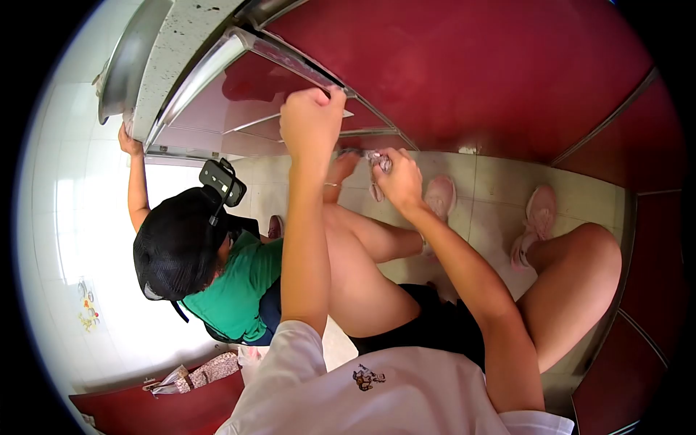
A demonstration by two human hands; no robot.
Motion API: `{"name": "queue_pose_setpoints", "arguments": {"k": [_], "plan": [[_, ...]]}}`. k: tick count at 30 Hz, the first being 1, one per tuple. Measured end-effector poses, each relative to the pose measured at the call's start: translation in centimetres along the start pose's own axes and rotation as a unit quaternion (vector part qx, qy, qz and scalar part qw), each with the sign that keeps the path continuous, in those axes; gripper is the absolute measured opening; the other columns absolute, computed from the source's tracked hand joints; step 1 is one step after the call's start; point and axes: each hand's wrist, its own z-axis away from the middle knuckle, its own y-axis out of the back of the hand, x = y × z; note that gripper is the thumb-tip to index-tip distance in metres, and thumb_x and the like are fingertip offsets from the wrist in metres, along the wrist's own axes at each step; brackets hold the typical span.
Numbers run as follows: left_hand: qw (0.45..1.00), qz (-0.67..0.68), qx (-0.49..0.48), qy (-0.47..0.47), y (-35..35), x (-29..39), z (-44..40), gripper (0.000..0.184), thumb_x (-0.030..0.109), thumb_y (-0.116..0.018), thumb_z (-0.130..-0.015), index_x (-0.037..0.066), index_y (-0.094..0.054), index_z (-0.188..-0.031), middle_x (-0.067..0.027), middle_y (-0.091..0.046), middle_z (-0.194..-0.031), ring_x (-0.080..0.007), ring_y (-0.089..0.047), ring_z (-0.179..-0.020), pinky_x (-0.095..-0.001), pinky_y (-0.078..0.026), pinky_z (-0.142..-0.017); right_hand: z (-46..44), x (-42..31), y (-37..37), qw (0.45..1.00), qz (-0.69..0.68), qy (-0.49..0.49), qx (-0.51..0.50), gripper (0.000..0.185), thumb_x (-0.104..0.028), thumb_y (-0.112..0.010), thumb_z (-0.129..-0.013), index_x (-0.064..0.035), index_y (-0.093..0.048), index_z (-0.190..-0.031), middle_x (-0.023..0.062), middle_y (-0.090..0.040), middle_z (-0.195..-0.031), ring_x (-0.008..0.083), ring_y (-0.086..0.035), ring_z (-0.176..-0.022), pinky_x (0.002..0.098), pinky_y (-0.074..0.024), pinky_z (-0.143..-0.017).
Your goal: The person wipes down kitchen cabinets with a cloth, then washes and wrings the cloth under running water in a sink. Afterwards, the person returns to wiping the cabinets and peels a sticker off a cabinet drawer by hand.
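My left hand [312, 119] is closed in front of the metal-edged red cabinet door [268, 80], its fingertips near the top edge; what it grips, if anything, is hidden. Lower and to the right, my right hand [401, 177] is closed on a crumpled greyish-pink cloth [378, 165], part of which hangs below the fingers. Just left of the cloth is another person's hand [344, 167], partly behind my left forearm; whether it touches the cloth I cannot tell.
A person in a black cap [177, 243] with a head-mounted device [222, 183] crouches at the left, one hand [130, 140] on the speckled countertop edge [163, 72]. Red cabinet fronts [471, 65] line the top and right. My knees are bent over the tiled floor [493, 181].
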Motion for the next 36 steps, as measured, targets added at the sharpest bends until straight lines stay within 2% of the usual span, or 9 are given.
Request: {"name": "queue_pose_setpoints", "arguments": {"k": [7,8,11,15,16,20,22,25,36], "plan": [[1.000,0.001,-0.020,0.006,-2.0,-0.3,1.5,0.039,0.024,-0.067,-0.079,0.001,-0.053,-0.051,-0.0137,-0.051,-0.047,-0.0311,-0.047,-0.047,-0.0408,-0.043,-0.056,-0.3,2.9,-1.3,1.000,-0.008,-0.006,-0.012,0.029,-0.019,-0.068,-0.076,-0.0109,-0.067,-0.104,0.0146,-0.063,-0.103,0.0378,-0.062,-0.094,0.0461,-0.0506,-0.081],[0.999,0.022,-0.026,-0.021,-3.3,-1.7,1.8,0.041,0.023,-0.068,-0.081,0.000,-0.050,-0.051,-0.0062,-0.046,-0.042,-0.0137,-0.038,-0.041,-0.0336,-0.034,-0.046,-0.5,3.3,-1.6,1.000,-0.010,-0.003,-0.014,0.029,-0.018,-0.068,-0.076,-0.0109,-0.068,-0.104,0.0146,-0.063,-0.103,0.0378,-0.062,-0.094,0.0461,-0.0506,-0.081],[0.990,0.050,0.127,-0.046,-3.8,-1.2,1.4,0.036,0.022,-0.066,-0.078,0.002,-0.054,-0.051,-0.0145,-0.054,-0.049,-0.0333,-0.051,-0.049,-0.0391,-0.045,-0.059,-0.8,4.6,-2.1,0.999,-0.045,0.010,-0.002,0.028,-0.018,-0.068,-0.076,-0.0110,-0.068,-0.103,0.0142,-0.063,-0.103,0.0377,-0.062,-0.094,0.0458,-0.0504,-0.081],[0.999,0.015,0.027,-0.043,-5.6,-1.7,2.6,0.037,0.021,-0.065,-0.078,0.002,-0.052,-0.050,-0.0134,-0.050,-0.046,-0.0310,-0.045,-0.044,-0.0414,-0.042,-0.052,-1.1,5.9,-2.4,0.999,-0.040,-0.003,-0.015,0.028,-0.018,-0.068,-0.076,-0.0114,-0.069,-0.103,0.0140,-0.063,-0.103,0.0377,-0.062,-0.094,0.0455,-0.0502,-0.082],[0.996,0.031,0.054,-0.065,-5.6,-1.6,3.1,0.037,0.014,-0.066,-0.080,0.001,-0.047,-0.050,-0.0030,-0.039,-0.043,-0.0116,-0.033,-0.043,-0.0323,-0.030,-0.044,-1.2,6.2,-2.5,0.999,-0.045,-0.005,-0.019,0.028,-0.018,-0.068,-0.076,-0.0114,-0.069,-0.103,0.0140,-0.063,-0.103,0.0377,-0.062,-0.094,0.0455,-0.0502,-0.082],[0.990,0.082,0.099,-0.065,-6.3,-1.8,3.2,0.037,0.016,-0.067,-0.080,0.002,-0.049,-0.051,-0.0039,-0.040,-0.043,-0.0136,-0.034,-0.042,-0.0338,-0.032,-0.045,-1.2,6.9,-2.4,0.999,-0.049,-0.009,-0.017,0.027,-0.018,-0.067,-0.076,-0.0114,-0.068,-0.103,0.0138,-0.063,-0.103,0.0374,-0.062,-0.093,0.0452,-0.0502,-0.082],[0.999,0.024,-0.021,-0.003,-6.9,-2.1,3.8,0.038,0.023,-0.067,-0.078,0.002,-0.051,-0.051,-0.0117,-0.049,-0.045,-0.0258,-0.046,-0.039,-0.0366,-0.039,-0.046,-1.2,7.5,-2.3,0.999,-0.045,-0.008,-0.016,0.028,-0.018,-0.067,-0.076,-0.0113,-0.068,-0.103,0.0138,-0.063,-0.103,0.0373,-0.062,-0.093,0.0450,-0.0503,-0.082],[0.995,0.062,0.066,-0.034,-7.1,-2.1,3.9,0.038,0.022,-0.067,-0.079,0.002,-0.051,-0.051,-0.0113,-0.048,-0.043,-0.0260,-0.045,-0.038,-0.0371,-0.039,-0.045,-1.2,8.2,-2.4,0.999,-0.049,-0.006,-0.019,0.028,-0.018,-0.067,-0.076,-0.0110,-0.068,-0.103,0.0139,-0.063,-0.103,0.0372,-0.062,-0.093,0.0447,-0.0503,-0.082],[0.989,0.120,0.037,-0.083,-7.2,-1.3,5.4,0.040,0.018,-0.066,-0.084,0.002,-0.049,-0.052,-0.0063,-0.043,-0.042,-0.0135,-0.040,-0.039,-0.0292,-0.034,-0.044,-0.4,10.2,-2.1,0.998,-0.051,-0.010,-0.026,0.028,-0.018,-0.068,-0.076,-0.0111,-0.068,-0.103,0.0147,-0.063,-0.102,0.0370,-0.062,-0.094,0.0447,-0.0499,-0.083]]}}
